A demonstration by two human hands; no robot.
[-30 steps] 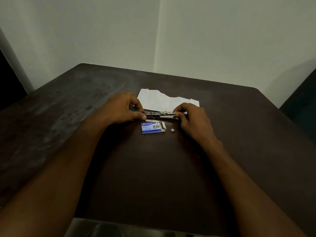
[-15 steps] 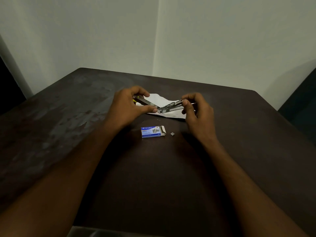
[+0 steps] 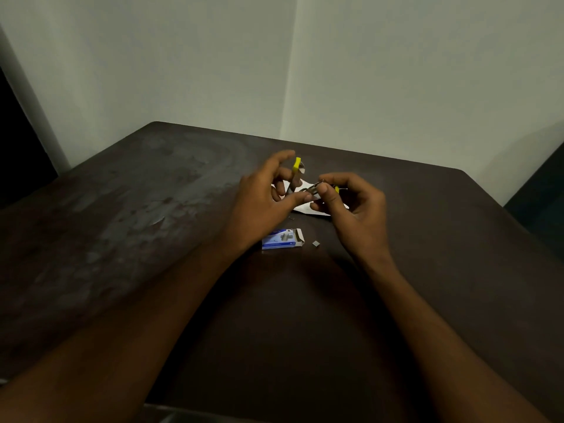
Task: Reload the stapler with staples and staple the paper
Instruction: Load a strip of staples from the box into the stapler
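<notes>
Both hands hold a small metal stapler (image 3: 312, 190) with yellow ends above the table, folded into a V. My left hand (image 3: 262, 193) grips the raised arm, whose yellow tip points up. My right hand (image 3: 351, 206) pinches the lower arm near its other yellow end. A white sheet of paper (image 3: 317, 210) lies under the hands, mostly hidden. A blue staple box (image 3: 282, 239) with its flap open lies nearer me, and a small block of staples (image 3: 316, 243) sits just to its right.
The dark brown table (image 3: 152, 224) runs up to a pale wall corner behind. A tiny loose staple (image 3: 291, 218) lies between the paper and the box. Dark furniture shows past the table's right edge (image 3: 543, 190).
The stapler was lying flat on the table; both hands lifted it and folded its two arms closer, so the left arm now stands nearly upright.
</notes>
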